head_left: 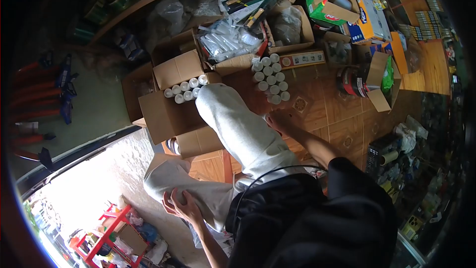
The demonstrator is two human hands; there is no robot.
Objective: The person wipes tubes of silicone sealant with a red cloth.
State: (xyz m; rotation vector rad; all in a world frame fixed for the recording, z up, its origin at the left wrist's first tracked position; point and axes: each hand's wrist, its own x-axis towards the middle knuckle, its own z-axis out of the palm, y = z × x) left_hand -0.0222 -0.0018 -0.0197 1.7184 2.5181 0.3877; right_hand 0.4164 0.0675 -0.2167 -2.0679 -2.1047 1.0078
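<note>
Cans [270, 80] stand clustered mid-frame beside the open box [171, 106], right hand [278, 120] spread empty near them, left hand [183, 206] clasping a knee for support.

Seen from above, the right hand [278, 119] rests open-palmed on the wooden floor [337, 104] just below a cluster of white cans [270, 78] — the left hand [182, 207] grips a grey-trousered knee [173, 178]. More cans fill a cardboard box [166, 114] nearby.
</note>
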